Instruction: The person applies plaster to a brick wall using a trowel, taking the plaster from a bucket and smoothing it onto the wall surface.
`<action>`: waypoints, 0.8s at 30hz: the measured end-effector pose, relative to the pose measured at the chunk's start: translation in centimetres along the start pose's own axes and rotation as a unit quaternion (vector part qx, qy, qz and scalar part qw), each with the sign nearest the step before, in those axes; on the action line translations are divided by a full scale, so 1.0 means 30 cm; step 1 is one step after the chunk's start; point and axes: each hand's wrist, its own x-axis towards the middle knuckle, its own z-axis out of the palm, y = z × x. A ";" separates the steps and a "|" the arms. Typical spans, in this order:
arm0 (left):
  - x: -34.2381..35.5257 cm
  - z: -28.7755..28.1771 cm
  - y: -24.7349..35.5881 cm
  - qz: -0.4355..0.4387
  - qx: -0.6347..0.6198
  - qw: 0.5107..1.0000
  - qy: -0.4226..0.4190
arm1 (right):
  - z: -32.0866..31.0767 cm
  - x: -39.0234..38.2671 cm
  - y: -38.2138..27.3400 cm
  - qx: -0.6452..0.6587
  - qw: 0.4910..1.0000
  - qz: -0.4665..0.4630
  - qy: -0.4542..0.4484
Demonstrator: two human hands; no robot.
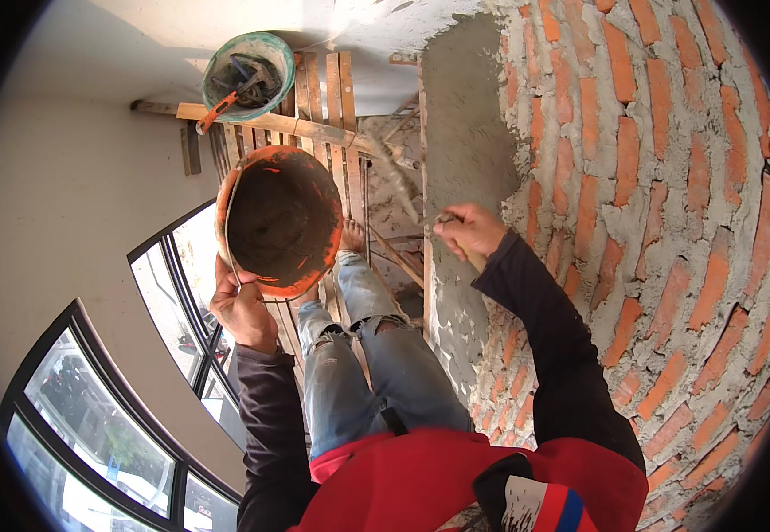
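Observation:
My left hand [245, 306] is closed on the wire handle at the near rim of an orange bucket [330, 266]. Grey wet mortar [278, 213] lies inside the bucket, and smears of it coat the inner wall. My right hand [473, 232] grips a trowel by its wooden handle [473, 258], close to the brick wall. The blade side points away to the upper left and looks blurred and grey, so its exact shape is hard to tell. Beside this hand, a strip of smooth grey plaster [465, 115] runs up the wall's edge.
Exposed orange brickwork [629, 160] fills the right side. I stand barefoot on a slatted wooden platform [349, 97], with gaps between slats. A green bucket [212, 66] holding tools, including an orange-handled one [218, 111], sits at the far end. Black-framed windows [92, 399] are on the left.

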 end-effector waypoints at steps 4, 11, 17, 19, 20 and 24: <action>0.008 -0.034 -0.037 -0.037 0.089 0.995 0.016 | -0.440 0.148 0.024 -0.051 0.943 0.069 0.321; -0.030 -0.032 -0.063 -0.005 0.145 0.989 0.032 | -0.188 -0.088 -0.109 -0.351 0.825 -0.062 0.439; -0.067 0.098 -0.054 0.037 0.198 0.979 -0.019 | 0.129 0.017 -0.115 -0.649 0.753 -0.045 0.097; -0.083 0.148 -0.046 0.004 0.193 0.981 -0.035 | 0.211 0.125 -0.118 -0.671 0.727 -0.039 0.140; -0.100 0.189 -0.021 0.021 0.197 0.979 -0.055 | 0.239 0.160 -0.120 -0.689 0.701 -0.032 0.181; -0.117 0.277 0.046 0.126 0.146 0.973 -0.125 | 0.300 0.184 -0.155 -0.717 0.694 -0.031 0.054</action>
